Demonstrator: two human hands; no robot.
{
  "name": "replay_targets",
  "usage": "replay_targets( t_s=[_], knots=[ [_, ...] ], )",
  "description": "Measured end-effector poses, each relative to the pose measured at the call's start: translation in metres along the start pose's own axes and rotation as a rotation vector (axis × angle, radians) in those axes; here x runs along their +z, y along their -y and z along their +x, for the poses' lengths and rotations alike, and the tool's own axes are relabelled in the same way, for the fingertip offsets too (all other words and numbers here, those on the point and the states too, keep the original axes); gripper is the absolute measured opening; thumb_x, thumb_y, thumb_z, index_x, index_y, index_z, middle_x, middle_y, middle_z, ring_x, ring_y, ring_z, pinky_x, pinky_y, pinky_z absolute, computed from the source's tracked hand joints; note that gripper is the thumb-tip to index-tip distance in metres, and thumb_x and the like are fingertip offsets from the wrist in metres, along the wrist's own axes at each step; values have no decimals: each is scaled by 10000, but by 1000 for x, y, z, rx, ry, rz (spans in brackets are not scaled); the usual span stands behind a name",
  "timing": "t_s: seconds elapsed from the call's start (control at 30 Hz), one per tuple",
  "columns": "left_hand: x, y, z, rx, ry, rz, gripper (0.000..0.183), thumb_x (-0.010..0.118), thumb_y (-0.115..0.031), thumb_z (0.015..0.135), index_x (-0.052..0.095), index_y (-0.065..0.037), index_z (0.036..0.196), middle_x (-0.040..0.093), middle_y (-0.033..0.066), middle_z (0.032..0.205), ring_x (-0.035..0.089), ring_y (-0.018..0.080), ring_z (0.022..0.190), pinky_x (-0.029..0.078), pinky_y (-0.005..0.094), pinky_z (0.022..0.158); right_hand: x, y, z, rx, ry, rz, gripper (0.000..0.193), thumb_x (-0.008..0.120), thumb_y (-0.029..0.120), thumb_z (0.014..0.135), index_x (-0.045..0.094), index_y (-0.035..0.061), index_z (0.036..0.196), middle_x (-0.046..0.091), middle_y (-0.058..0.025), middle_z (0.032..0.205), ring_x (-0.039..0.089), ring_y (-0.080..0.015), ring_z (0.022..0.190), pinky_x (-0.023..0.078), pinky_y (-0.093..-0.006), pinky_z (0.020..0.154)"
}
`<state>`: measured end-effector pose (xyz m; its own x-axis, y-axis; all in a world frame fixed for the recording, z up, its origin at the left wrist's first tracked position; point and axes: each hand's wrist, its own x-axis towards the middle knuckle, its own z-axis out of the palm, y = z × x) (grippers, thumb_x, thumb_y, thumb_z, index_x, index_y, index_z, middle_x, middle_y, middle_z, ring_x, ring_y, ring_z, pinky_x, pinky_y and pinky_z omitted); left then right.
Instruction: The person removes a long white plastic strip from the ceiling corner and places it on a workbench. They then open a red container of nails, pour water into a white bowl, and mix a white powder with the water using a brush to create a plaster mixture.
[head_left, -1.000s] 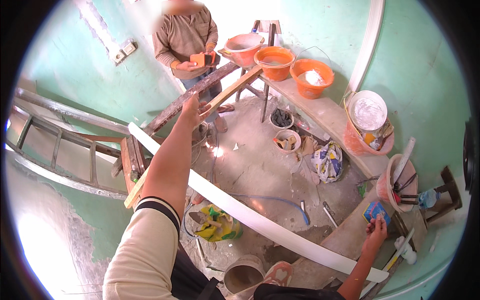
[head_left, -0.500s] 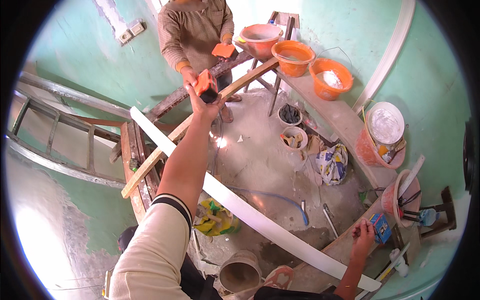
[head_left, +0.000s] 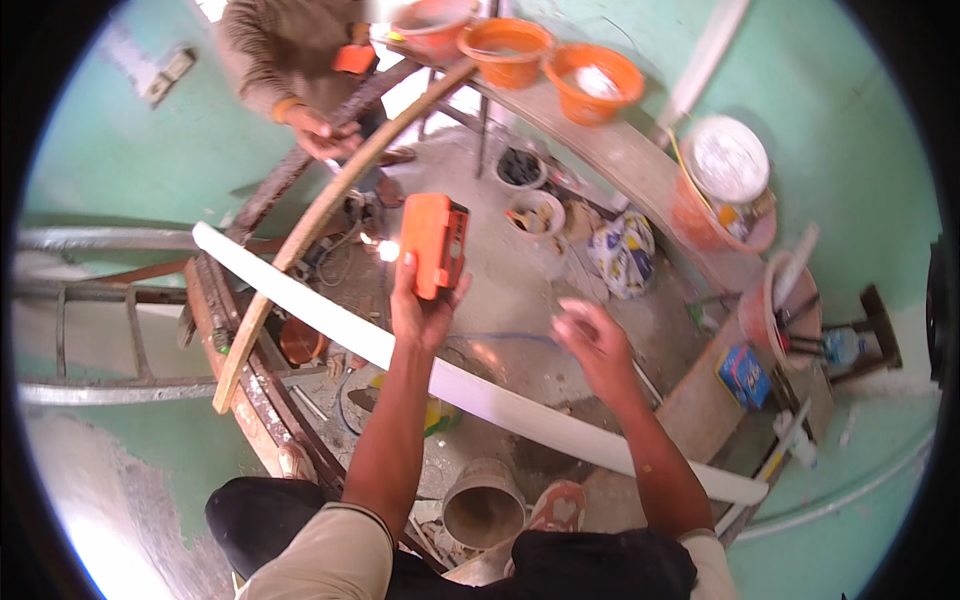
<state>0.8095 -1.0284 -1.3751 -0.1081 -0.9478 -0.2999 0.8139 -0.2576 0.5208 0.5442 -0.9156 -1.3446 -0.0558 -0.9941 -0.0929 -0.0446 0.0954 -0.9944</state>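
Observation:
My left hand [head_left: 424, 318] grips an orange and black box-like case [head_left: 430, 245], held upright in front of me above the floor. My right hand [head_left: 594, 345] is raised to the right of it, slightly blurred, with its fingers half bent and apart and nothing visible in them. Below both hands a long white strip [head_left: 500, 408] runs across the view, passing under my forearms. At the far left, another person's lowered hand [head_left: 322, 132] is bare, and an orange object [head_left: 354, 59] shows by that person's other side.
Orange basins [head_left: 508, 75] line a plank bench [head_left: 630, 135] at the far right. A wooden beam [head_left: 300, 235] crosses the strip on the left, near a metal ladder [head_left: 100, 393]. A bucket [head_left: 483, 505] stands by my feet. A blue packet [head_left: 742, 376] lies right.
My left hand has drawn the orange case away from the other person, back toward me. My right hand has left the blue packet and moved up and left. The view has shifted.

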Motion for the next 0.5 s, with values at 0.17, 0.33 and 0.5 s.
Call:
replay_targets(
  t_s=[0.17,0.33,0.5],
  knots=[
    [18,94,-71,-178,133,152,614,592,-437,1071,437,-87,1552,569,141,1517,592,320,1354,485,509,1128,34,1,-4,-121,-142,-207,551,772,273,985,552,-57,1367,669,-181,1145,693,-230,945,575,-351,796],
    [10,115,-96,-414,294,-216,880,512,-714,1012,377,-77,1603,541,148,1543,565,323,1388,460,509,1175,3,-5,-42,-57,-169,-254,460,749,177,1005,565,-85,1336,676,-87,959,639,-109,810,549,-276,687],
    [4,126,-97,-502,340,66,994,574,-788,930,391,-65,1588,584,175,1472,650,330,1262,594,502,1005,3,16,-66,43,-153,-229,431,740,180,1011,592,-70,1329,687,-61,966,626,-86,779,539,-259,669]
  ],
)
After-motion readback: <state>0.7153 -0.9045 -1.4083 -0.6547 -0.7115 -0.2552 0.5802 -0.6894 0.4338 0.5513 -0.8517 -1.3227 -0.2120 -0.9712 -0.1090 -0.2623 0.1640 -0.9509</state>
